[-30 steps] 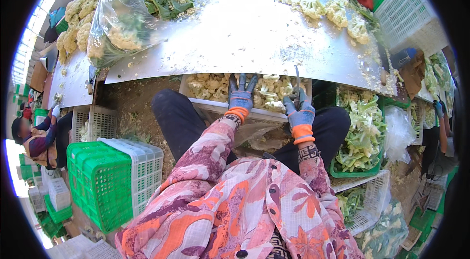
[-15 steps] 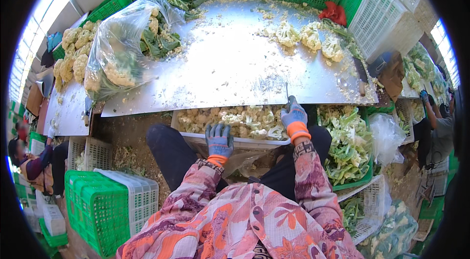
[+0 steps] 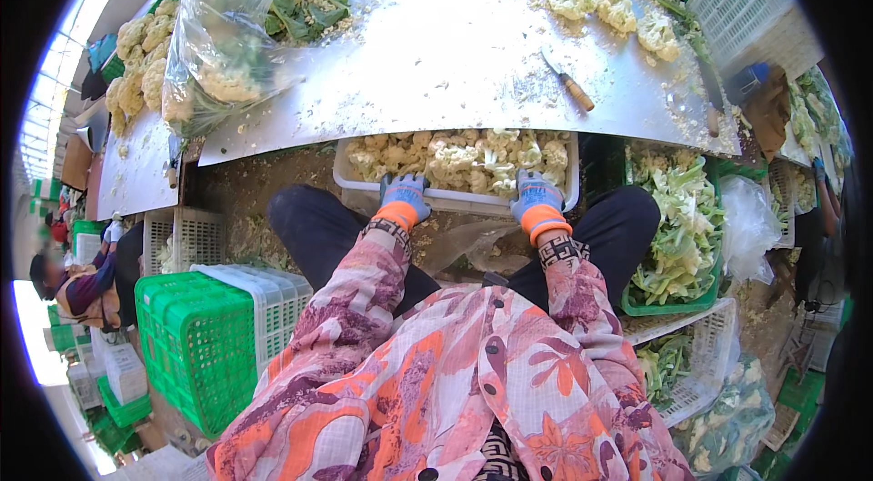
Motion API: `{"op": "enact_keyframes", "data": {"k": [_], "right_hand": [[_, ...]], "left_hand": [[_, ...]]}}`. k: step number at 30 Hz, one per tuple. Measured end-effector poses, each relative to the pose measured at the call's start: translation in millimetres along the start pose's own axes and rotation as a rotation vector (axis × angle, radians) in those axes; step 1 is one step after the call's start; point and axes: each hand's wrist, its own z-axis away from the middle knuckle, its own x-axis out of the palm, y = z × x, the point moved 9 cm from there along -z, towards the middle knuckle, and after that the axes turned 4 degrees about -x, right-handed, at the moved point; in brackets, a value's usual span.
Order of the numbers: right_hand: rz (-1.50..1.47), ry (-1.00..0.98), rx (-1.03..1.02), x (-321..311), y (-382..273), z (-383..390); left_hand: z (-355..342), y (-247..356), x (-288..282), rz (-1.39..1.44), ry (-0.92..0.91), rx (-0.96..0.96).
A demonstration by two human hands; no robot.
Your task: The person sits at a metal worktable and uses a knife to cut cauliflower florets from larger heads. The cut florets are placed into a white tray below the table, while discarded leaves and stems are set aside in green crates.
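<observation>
Both our gloved hands now down on the near rim of the white crate [image 3: 571, 195] of cauliflower pieces, left hand [image 3: 404, 196] and right hand [image 3: 536, 195] gripping its edge, knife [image 3: 567, 81] now lying loose on the metal surface [image 3: 436, 63] beyond, plastic bag [image 3: 232, 35] far left, green crate [image 3: 195, 345] near left, forearms stretched forward over our knees

gloves [image 3: 405, 195]: grey-blue, orange cuffs | sleeves [image 3: 364, 281]: pink-orange floral | crate [image 3: 195, 345]: green

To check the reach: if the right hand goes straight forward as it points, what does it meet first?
Probably the cauliflower florets inside the white crate whose near rim the right hand grips; depth is unclear.
</observation>
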Motion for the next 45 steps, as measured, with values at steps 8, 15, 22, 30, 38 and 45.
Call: {"op": "enact_keyframes", "data": {"k": [8, 15, 22, 30, 38, 45], "right_hand": [[0.102, 0.005, -0.04, 25, 6, -3], [0.147, -0.134, -0.081, 35, 14, 6], [0.146, -0.236, -0.112, 48, 12, 24], [-0.052, 0.135, -0.082, 15, 10, 46], [-0.349, 0.422, -0.204, 11, -5, 53], [-0.351, 0.524, -0.497, 9, -72, 24]], "left_hand": [[2, 5, 9, -0.023, 0.128, 0.015], [43, 16, 22, -0.028, -0.046, 0.005], [83, 20, 40, -0.013, -0.23, 0.078], [80, -4, -67, 0.309, 0.573, -0.064], [-18, 5, -52, 0.182, 0.126, -0.197], [-82, -114, -17, 0.219, 0.075, -0.473]]}}
